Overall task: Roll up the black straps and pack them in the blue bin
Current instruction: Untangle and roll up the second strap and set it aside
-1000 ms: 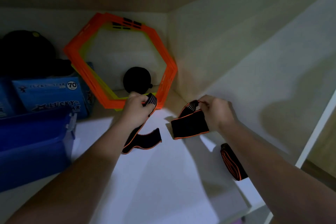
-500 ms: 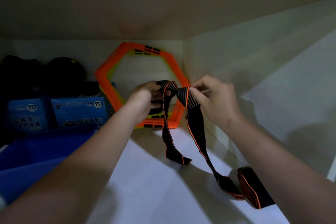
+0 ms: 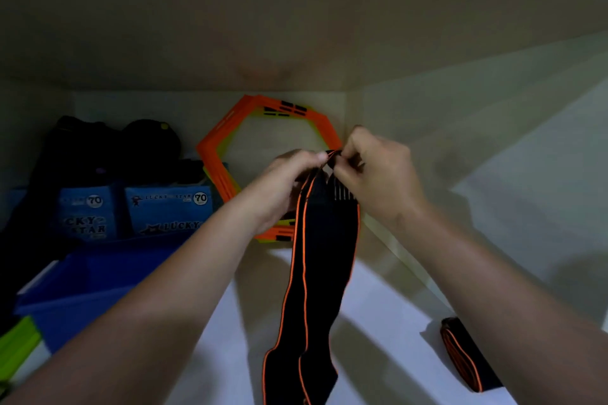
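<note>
A long black strap (image 3: 316, 273) with orange edging hangs doubled over from my two hands, its lower ends reaching toward the white shelf near the bottom edge. My left hand (image 3: 289, 184) and my right hand (image 3: 375, 174) both pinch its top end, close together, in front of the orange hexagon. A second black strap (image 3: 464, 355), rolled up, lies on the shelf at the lower right, partly behind my right forearm. The blue bin (image 3: 82, 293) stands at the left, open on top.
An orange hexagonal frame (image 3: 227, 131) leans against the back wall. Blue "Lucky Star" boxes (image 3: 167, 207) and dark bags (image 3: 108, 148) sit behind the bin. A green object (image 3: 16, 348) shows at the lower left. A shelf wall rises on the right.
The strap has been lifted off the shelf and raised; my hands have come together at its top end, so both halves now hang down side by side.
</note>
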Tool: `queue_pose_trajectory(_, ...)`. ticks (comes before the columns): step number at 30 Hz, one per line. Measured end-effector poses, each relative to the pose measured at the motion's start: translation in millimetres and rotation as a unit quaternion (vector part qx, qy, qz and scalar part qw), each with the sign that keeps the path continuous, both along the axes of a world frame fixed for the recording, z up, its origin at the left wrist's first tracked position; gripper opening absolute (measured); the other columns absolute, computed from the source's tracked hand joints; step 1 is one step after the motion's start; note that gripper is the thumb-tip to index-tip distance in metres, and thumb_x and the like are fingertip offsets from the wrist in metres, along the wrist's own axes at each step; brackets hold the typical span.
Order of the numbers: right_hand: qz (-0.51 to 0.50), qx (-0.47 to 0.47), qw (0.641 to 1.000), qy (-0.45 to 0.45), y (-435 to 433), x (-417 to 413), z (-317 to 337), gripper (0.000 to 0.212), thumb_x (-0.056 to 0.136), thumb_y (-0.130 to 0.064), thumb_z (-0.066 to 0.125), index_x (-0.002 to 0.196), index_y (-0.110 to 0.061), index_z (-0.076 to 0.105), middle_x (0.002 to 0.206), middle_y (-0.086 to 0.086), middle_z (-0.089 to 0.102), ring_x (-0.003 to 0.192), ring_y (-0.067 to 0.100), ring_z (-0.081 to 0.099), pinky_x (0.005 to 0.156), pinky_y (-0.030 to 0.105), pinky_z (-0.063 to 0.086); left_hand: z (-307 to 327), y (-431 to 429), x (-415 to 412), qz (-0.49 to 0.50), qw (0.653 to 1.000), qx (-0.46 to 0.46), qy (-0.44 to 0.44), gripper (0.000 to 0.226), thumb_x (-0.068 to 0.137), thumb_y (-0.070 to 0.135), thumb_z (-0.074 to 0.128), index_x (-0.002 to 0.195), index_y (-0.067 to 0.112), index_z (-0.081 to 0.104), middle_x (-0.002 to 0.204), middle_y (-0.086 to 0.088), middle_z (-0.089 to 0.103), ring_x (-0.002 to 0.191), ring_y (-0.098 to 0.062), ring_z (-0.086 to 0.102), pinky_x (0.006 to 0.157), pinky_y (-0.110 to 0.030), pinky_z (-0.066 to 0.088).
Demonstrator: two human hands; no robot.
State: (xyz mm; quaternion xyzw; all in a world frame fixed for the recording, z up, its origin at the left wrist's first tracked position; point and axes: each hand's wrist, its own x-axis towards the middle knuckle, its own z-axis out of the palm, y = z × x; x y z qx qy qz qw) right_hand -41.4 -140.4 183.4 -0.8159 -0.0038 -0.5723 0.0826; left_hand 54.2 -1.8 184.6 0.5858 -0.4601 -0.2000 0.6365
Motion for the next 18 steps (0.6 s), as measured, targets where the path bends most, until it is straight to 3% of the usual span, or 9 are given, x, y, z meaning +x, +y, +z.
queue_pose_trajectory(3, 0.005, -0.028, 1.0, -0.01, 3.9, -2.6, 5.5, 0.013, 0.079, -0.01, 0.072, 0.077, -0.007, 0.059, 0.071, 0.004, 0.06, 0.061, 0.017, 0.053, 0.056, 0.024, 0.038, 4.0, 10.1, -5.2, 0.032, 0.987, 0.006, -0.16, 0.027, 0.081, 0.009, 0.06, 0.107, 0.01, 0.067, 0.086, -0.001, 0.069, 0.077, -0.012, 0.065, 0.067, -0.023, 0.049)
queue_pose_trajectory(5, 0.015, -0.036, 0.999, -0.014, 8.7, -2.1, 8.1, 0.014, 0.079, -0.01, 0.072, 0.084, -0.007, 0.06, 0.072, 0.0, 0.058, 0.063, 0.012, 0.049, 0.058, 0.021, 0.038, 3.5, 9.1, -10.0, 0.127, 0.96, -0.012, -0.247, 0.017, 0.08, 0.014, 0.055, 0.092, 0.009, 0.066, 0.074, 0.001, 0.064, 0.066, -0.014, 0.059, 0.061, -0.03, 0.042)
queue_pose_trajectory(7, 0.019, -0.038, 0.999, -0.003, 14.4, 0.1, 7.9, 0.021, 0.081, -0.015, 0.07, 0.098, -0.007, 0.06, 0.075, -0.003, 0.057, 0.065, 0.017, 0.053, 0.063, 0.029, 0.044, 0.6, 4.4, -13.7, 0.234, 0.926, -0.042, -0.294, 0.017, 0.087, 0.018, 0.05, 0.075, 0.012, 0.061, 0.063, 0.004, 0.056, 0.059, -0.016, 0.052, 0.055, -0.032, 0.033)
queue_pose_trajectory(9, 0.007, -0.037, 0.999, 0.018, 18.7, 3.8, 6.6, 0.026, 0.086, -0.018, 0.065, 0.109, -0.006, 0.059, 0.077, 0.001, 0.061, 0.072, 0.029, 0.063, 0.063, 0.036, 0.047, -3.5, -0.2, -17.5, 0.292, 0.91, -0.066, -0.288, 0.03, 0.094, 0.012, 0.047, 0.065, 0.019, 0.051, 0.059, 0.006, 0.049, 0.06, -0.018, 0.048, 0.055, -0.032, 0.028)
queue_pose_trajectory(11, 0.014, -0.026, 0.999, 0.027, 22.4, 7.6, 6.2, 0.024, 0.089, -0.019, 0.062, 0.11, -0.007, 0.059, 0.075, 0.002, 0.062, 0.074, 0.033, 0.066, 0.061, 0.038, 0.05, -6.9, -4.0, -17.9, 0.315, 0.905, -0.088, -0.272, 0.028, 0.097, 0.012, 0.043, 0.071, 0.015, 0.054, 0.062, 0.003, 0.051, 0.063, -0.022, 0.051, 0.055, -0.034, 0.031)
queue_pose_trajectory(15, 0.051, -0.005, 0.998, 0.043, 25.2, 7.1, 12.7, 0.015, 0.085, -0.023, 0.066, 0.096, -0.013, 0.063, 0.063, -0.008, 0.058, 0.062, 0.018, 0.061, 0.06, 0.032, 0.046, -9.7, -3.0, -11.6, 0.35, 0.886, -0.103, -0.285, 0.025, 0.096, 0.012, 0.042, 0.081, 0.009, 0.061, 0.074, -0.004, 0.062, 0.076, -0.026, 0.061, 0.062, -0.034, 0.039)
queue_pose_trajectory(18, 0.06, 0.021, 0.997, 0.052, 22.0, 5.2, 17.5, 0.008, 0.083, -0.024, 0.068, 0.083, -0.017, 0.065, 0.062, -0.004, 0.066, 0.058, 0.01, 0.061, 0.058, 0.027, 0.048, -7.0, 3.1, -6.6, 0.294, 0.914, -0.112, -0.256, 0.024, 0.095, 0.016, 0.046, 0.087, 0.015, 0.069, 0.079, -0.001, 0.067, 0.081, -0.022, 0.066, 0.065, -0.032, 0.046)
